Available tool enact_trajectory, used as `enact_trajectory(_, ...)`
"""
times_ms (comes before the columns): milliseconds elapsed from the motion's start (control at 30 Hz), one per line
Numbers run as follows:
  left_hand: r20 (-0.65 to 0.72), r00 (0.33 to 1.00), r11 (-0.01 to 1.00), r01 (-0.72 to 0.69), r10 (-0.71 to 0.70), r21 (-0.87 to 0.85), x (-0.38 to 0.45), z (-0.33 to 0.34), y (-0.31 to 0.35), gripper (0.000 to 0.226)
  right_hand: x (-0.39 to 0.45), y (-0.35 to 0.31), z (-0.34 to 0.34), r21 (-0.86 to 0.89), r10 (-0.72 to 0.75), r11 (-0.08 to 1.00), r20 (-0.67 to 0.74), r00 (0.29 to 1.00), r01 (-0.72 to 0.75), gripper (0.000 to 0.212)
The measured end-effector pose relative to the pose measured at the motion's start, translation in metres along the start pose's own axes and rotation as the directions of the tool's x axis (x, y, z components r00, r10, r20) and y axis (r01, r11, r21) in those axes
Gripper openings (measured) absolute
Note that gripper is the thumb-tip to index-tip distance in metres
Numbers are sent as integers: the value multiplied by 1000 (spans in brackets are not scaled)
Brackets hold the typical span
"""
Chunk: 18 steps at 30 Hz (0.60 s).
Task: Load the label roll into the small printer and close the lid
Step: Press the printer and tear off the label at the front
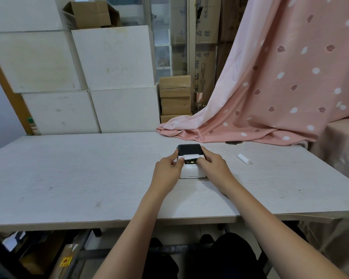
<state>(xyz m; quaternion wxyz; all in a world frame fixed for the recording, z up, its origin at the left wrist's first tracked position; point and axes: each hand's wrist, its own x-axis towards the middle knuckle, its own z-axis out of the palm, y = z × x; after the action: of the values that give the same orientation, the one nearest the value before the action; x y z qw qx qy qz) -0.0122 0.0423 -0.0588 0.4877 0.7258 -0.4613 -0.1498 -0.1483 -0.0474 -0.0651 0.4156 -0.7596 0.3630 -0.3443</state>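
The small printer (192, 172) has a white body and stands on the table's middle. Its black lid (189, 150) is lowered over the top, and a strip of white label paper (191, 157) shows under the lid's front edge. A green light glows on the dark control strip. My left hand (166, 168) grips the printer's left side, fingertips at the lid and paper. On the printer's right side my right hand (213, 165) pinches at the paper edge. The roll itself is hidden inside.
A small white tube-like piece (244, 158) lies on the table (89, 178) to the right. Pink patterned cloth (270, 87) drapes onto the table's far right. White boxes (113, 77) and brown cartons (175, 97) stack behind the far edge.
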Motion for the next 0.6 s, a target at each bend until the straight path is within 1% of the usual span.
enact_trajectory(167,-6,1000,1000,5,-5,-10,1,1,0,47,0,0,0,0,9,1000,-2,1000,-9,35)
enact_trajectory(600,-5,1000,1000,9,-9,-20,0,1,1,48,-2,-1,-1,7,10,1000,-10,1000,-10,34)
